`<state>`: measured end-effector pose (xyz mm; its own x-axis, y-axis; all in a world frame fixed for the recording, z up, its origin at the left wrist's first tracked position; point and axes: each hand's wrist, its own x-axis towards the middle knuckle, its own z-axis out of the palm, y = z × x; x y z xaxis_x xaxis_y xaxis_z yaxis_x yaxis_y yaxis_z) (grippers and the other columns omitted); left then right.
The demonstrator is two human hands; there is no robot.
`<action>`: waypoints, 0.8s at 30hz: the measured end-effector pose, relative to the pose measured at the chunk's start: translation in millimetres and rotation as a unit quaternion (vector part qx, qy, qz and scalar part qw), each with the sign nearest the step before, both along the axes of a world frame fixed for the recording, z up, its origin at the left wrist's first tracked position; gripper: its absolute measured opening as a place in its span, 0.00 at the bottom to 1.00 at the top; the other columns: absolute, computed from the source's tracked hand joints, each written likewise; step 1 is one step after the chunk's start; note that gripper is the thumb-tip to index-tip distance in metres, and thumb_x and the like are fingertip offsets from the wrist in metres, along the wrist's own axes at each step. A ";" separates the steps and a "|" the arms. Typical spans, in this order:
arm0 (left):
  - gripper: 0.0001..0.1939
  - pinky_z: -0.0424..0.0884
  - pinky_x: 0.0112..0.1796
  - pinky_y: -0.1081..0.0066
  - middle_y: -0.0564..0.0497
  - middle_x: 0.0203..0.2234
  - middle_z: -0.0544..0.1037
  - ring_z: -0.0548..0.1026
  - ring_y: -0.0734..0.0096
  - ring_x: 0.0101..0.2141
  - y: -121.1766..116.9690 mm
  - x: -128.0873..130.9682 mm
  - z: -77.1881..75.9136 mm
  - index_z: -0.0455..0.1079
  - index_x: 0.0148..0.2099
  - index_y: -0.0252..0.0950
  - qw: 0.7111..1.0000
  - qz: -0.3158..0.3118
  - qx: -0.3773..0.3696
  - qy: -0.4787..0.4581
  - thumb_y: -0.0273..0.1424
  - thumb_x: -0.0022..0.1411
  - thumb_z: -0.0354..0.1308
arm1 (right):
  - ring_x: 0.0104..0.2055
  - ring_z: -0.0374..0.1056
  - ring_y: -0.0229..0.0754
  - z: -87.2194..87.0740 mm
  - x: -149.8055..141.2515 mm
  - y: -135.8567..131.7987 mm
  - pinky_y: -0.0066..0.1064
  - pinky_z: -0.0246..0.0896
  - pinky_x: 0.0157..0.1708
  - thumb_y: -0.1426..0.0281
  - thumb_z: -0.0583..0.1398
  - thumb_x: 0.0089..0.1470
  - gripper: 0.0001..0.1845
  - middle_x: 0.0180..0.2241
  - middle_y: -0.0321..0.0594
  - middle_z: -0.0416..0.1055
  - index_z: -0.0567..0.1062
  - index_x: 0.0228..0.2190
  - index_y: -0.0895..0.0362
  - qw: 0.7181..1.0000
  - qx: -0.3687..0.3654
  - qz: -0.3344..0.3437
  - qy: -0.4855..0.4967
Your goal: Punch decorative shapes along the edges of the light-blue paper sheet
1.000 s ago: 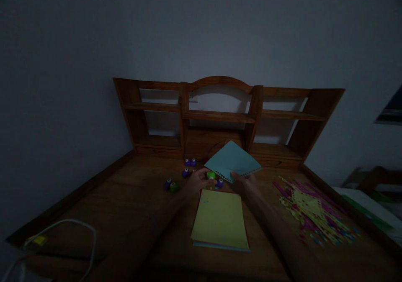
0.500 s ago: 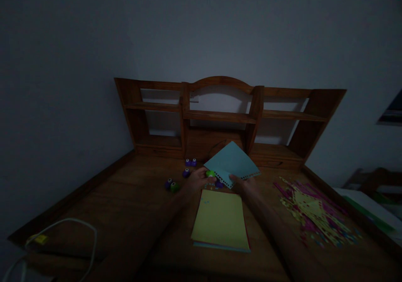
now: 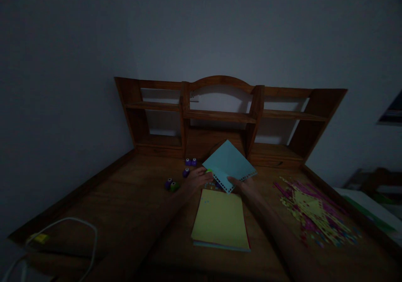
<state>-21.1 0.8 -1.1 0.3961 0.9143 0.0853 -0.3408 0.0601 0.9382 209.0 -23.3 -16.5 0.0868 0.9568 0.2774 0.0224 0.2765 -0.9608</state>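
Note:
A blue sheet of paper (image 3: pixel 228 160), with a row of punched holes along its two near edges, is pinched in my right hand (image 3: pixel 244 185). My left hand (image 3: pixel 197 178) is closed around a green craft punch (image 3: pixel 209 171) at the sheet's left edge; fingers hide most of it. Under the sheet, a purple punch (image 3: pixel 217 185) is partly covered, with small blue paper bits around it. Just in front lies a stack of coloured paper (image 3: pixel 221 219), yellow on top.
Left of my hands stand several purple punches (image 3: pixel 186 173) and a green one (image 3: pixel 173 186). A pile of punched yellow and pink strips (image 3: pixel 309 208) lies at right. A wooden shelf (image 3: pixel 220 115) backs the desk. A white cable (image 3: pixel 94 232) loops at front left.
The blue sheet has shifted slightly left and its near corner has dropped toward me. The green punch is now more hidden by my left hand.

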 end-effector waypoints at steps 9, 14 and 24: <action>0.13 0.66 0.53 0.57 0.44 0.43 0.78 0.76 0.58 0.44 -2.4 -3.9 1.0 0.74 0.41 0.33 1.000 -0.021 -0.013 -0.004 0.35 0.55 0.66 | 0.54 0.68 0.52 7.8 -5.9 -7.8 0.47 0.62 0.54 0.64 0.69 0.41 0.40 0.54 0.46 0.70 0.65 0.56 0.53 0.999 -0.012 0.032 0.009; 0.17 0.68 0.52 0.56 0.43 0.44 0.78 0.76 0.55 0.45 1.6 -5.0 -3.6 0.73 0.42 0.34 1.000 -0.022 0.004 0.005 0.35 0.52 0.68 | 0.52 0.69 0.52 4.2 -4.9 -5.6 0.46 0.65 0.52 0.63 0.70 0.39 0.43 0.55 0.48 0.68 0.63 0.57 0.54 0.999 -0.020 0.040 0.004; 0.16 0.70 0.50 0.60 0.47 0.38 0.80 0.77 0.61 0.40 2.1 -5.2 -1.7 0.73 0.37 0.34 0.999 -0.022 -0.017 0.025 0.36 0.48 0.70 | 0.54 0.68 0.51 0.8 -5.2 -4.1 0.46 0.62 0.54 0.62 0.69 0.39 0.43 0.56 0.48 0.67 0.63 0.57 0.53 0.999 -0.018 0.037 -0.009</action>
<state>-26.2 2.9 -2.8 0.4396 0.8975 0.0342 -0.2898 0.1056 0.9512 203.9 -27.5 -15.7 0.0107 0.9697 0.2441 0.0209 0.2439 -0.9696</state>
